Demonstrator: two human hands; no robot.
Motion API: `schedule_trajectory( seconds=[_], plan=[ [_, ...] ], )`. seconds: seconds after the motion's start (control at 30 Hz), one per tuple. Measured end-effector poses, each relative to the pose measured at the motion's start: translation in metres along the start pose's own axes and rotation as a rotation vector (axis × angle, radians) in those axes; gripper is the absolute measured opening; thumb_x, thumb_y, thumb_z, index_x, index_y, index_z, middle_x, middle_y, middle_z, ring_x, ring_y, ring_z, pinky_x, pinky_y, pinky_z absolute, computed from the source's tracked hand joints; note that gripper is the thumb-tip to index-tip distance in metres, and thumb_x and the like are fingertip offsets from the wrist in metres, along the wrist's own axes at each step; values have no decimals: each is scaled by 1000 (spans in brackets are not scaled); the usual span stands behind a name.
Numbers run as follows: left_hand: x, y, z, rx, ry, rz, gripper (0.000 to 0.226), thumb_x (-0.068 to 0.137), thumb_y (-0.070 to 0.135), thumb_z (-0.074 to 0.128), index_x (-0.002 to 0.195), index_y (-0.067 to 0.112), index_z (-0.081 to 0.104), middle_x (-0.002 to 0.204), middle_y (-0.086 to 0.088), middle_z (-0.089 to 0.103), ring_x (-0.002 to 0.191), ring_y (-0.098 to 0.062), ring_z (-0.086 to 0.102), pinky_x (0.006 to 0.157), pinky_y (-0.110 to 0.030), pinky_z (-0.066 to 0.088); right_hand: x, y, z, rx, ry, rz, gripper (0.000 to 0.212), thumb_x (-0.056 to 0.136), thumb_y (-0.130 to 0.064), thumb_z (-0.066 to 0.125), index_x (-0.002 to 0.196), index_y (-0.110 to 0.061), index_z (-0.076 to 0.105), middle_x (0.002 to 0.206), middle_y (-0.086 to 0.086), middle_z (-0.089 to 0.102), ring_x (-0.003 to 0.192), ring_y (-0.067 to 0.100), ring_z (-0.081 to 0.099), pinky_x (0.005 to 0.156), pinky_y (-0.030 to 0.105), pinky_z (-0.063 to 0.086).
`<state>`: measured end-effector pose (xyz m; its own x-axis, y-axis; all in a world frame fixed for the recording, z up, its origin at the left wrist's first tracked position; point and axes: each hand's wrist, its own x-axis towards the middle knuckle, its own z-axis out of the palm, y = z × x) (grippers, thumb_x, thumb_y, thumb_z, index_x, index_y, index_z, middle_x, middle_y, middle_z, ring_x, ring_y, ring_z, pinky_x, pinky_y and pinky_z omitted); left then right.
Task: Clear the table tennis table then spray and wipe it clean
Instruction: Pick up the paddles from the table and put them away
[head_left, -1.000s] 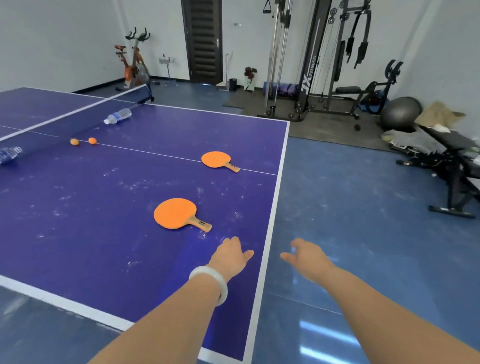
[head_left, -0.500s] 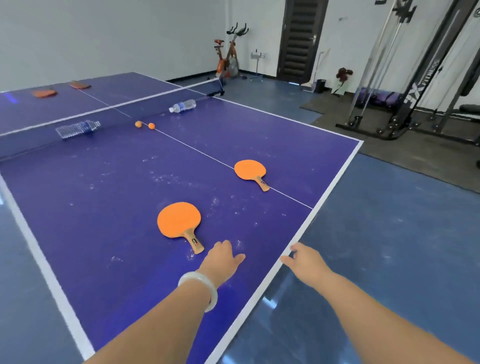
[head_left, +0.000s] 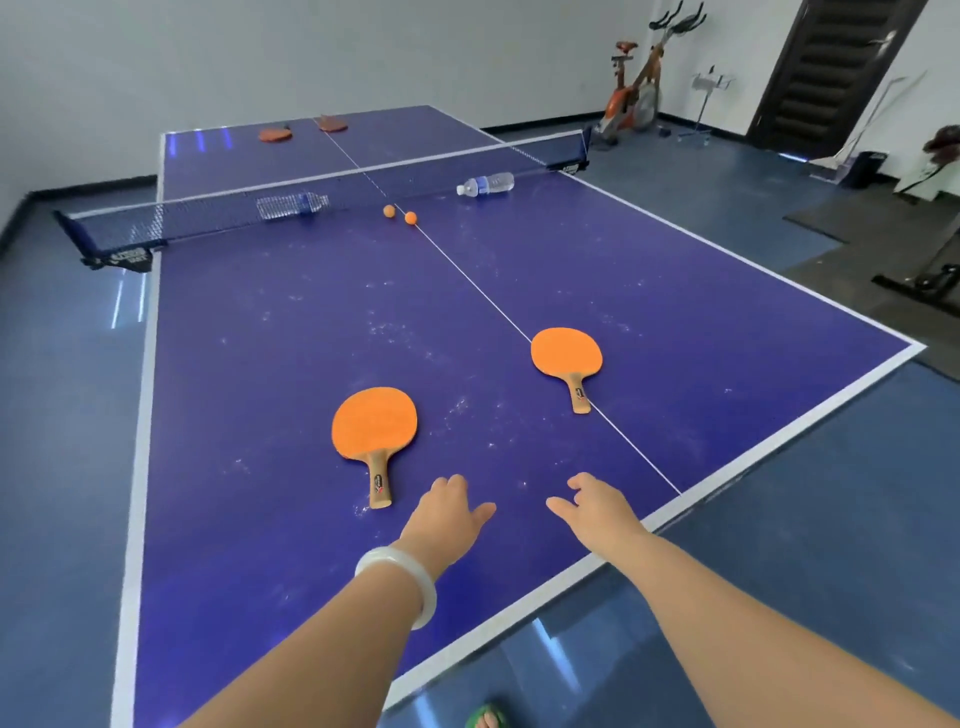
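The far bottle (head_left: 292, 205) blurs behind the net (head_left: 208, 215); far paddles (head_left: 276, 135) lack detail.

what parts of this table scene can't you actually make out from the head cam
- Far water bottle, head view: seen only through the net, so its contents are unclear.
- Two far paddles, head view: too small to show detail or handles.
- Near paddle handle logo: too small to read.
- Table near left corner: cut off by the bottom edge.
- Left hand and right hand: whether they touch the tabletop cannot be told.
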<state>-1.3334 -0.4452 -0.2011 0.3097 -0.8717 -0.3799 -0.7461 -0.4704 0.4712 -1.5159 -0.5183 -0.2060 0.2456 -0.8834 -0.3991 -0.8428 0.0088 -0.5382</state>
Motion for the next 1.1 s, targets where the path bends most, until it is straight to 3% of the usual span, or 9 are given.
schedule_trajectory(
  seconds=[0.17,0.27,0.43,0.53,0.7,0.87,1.1],
  plan=[
    [66,30,9,-27,22,-21,51,97,46,51,130,8,45,126,-6,47,96,-21,54,77,-30,45,62,4,-25,-2,23,14,55,98,-38,55,144,-12,39,143,8,48,129,24,49,96,33,47],
    [104,45,19,68,43,-20,56,97,52,48,135,12,43,134,-4,45,116,-23,50,97,-36,44,102,9,-42,-7,35,24,57,97,-39,55,145,-13,38,145,7,46,130,23,48,97,34,47],
    [153,59,35,169,107,-68,68,95,58,45,148,18,29,157,-3,23,146,-24,19,117,-49,19,162,16,-54,23,64,28,60,94,-39,61,144,-15,39,140,6,47,124,23,52,94,34,49],
    [176,65,44,189,103,-162,80,93,62,45,154,19,14,163,-5,7,150,-30,1,118,-55,12,194,20,-49,27,88,34,59,92,-40,63,141,-14,42,132,7,47,115,21,55,88,33,52],
    [201,66,49,141,85,-366,95,87,71,45,155,20,2,164,-7,-5,149,-36,-9,116,-62,10,243,18,-45,-54,164,68,61,85,-49,69,125,-8,49,113,9,51,99,23,56,73,33,50],
    [212,65,61,63,1,-513,103,83,76,47,156,19,0,163,-5,-11,149,-34,-12,115,-66,11,278,14,-40,-158,162,116,68,81,-58,67,122,-8,47,115,11,56,104,27,57,82,39,51],
    [223,65,78,147,6,-566,113,78,82,44,154,16,-7,162,-7,-17,147,-37,-18,113,-68,10,307,23,-38,16,152,133,62,84,-37,74,128,-7,42,122,12,56,111,32,56,92,48,50]
  ],
)
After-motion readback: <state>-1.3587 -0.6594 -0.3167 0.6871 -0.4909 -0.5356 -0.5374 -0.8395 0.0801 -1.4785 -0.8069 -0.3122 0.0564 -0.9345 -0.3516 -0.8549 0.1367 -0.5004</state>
